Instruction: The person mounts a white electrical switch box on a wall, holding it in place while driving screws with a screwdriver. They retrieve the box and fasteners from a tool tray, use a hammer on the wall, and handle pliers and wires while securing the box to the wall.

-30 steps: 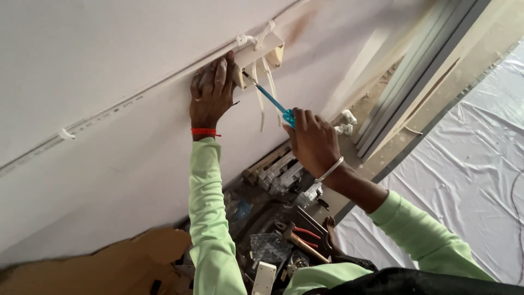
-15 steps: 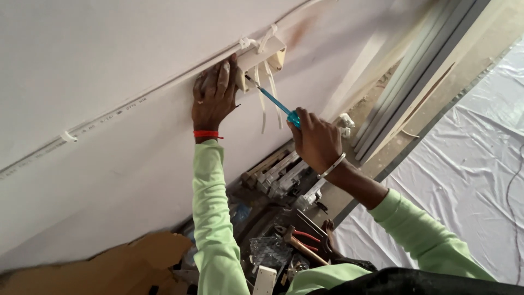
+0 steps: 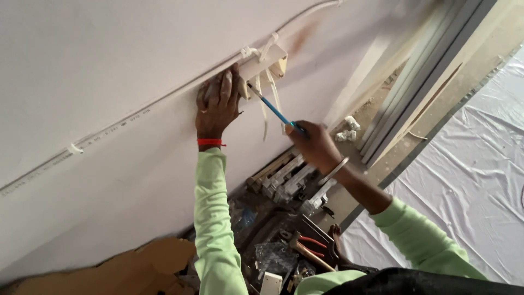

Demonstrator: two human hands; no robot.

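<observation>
While the left hand [image 3: 217, 104] presses flat on the wall beside the white junction box [image 3: 266, 64], right hand [image 3: 314, 145] grip pinches a blue-handled screwdriver [image 3: 271, 108], tip at the box.

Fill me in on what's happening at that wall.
A person in green sleeves works on a small white box mounted on the wall. The left hand presses flat against the wall beside the box. The right hand grips a blue-handled screwdriver whose tip meets the box. Loose white cables dangle beneath it, and an open tool bag lies below.
</observation>
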